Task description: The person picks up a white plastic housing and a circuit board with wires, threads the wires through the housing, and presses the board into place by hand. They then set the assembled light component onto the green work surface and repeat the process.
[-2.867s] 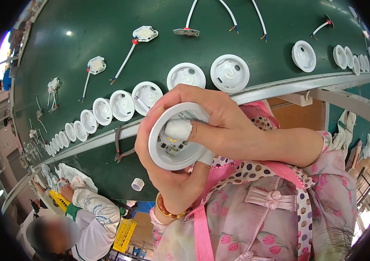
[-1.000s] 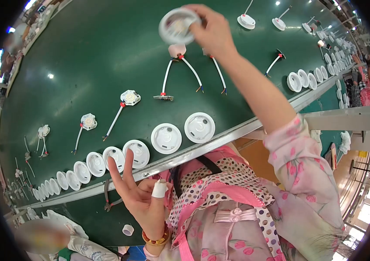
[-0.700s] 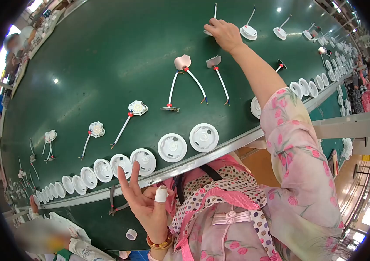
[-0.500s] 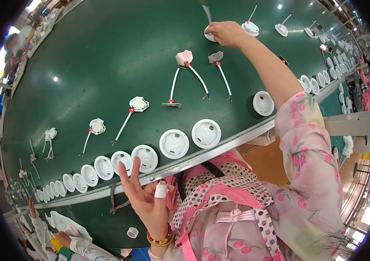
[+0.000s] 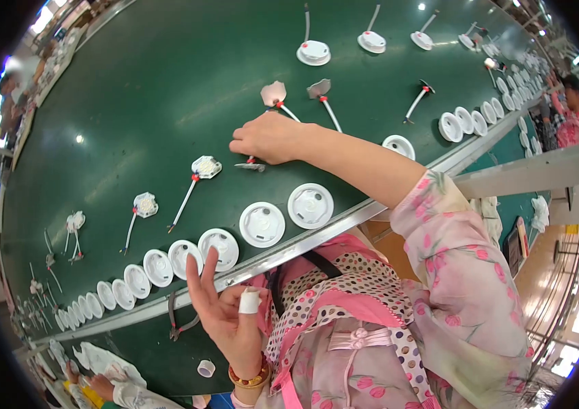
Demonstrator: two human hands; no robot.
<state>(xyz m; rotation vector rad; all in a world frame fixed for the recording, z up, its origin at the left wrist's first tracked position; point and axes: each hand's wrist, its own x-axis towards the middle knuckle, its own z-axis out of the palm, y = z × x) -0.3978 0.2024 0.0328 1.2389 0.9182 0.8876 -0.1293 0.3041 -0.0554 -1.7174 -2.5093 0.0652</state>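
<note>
My right hand (image 5: 267, 138) is over the green table, its fingers curled downward above a small wired circuit board (image 5: 251, 165). The hand covers most of that board's white cable, and its fingertips are hidden. Just beyond lie a pinkish wired piece (image 5: 274, 93) and a grey wired piece (image 5: 319, 88). My left hand (image 5: 225, 313) rests at the near edge with two fingers stretched out and white tape round one digit. Those fingertips overlap a round white housing (image 5: 218, 249) in view. A white-cased disc with an upright cable (image 5: 313, 52) sits at the back.
Round white housings (image 5: 262, 224) line the near metal rail (image 5: 344, 223). Wired LED boards (image 5: 206, 166) lie to the left. Pliers (image 5: 182, 324) and a tape roll (image 5: 206, 369) are below the rail. Co-workers are at the lower left and far right (image 5: 571, 123).
My right hand has left the cased disc at the back and come nearer and leftward, over the small wired board. The view has shifted slightly. My left hand stays almost still.
</note>
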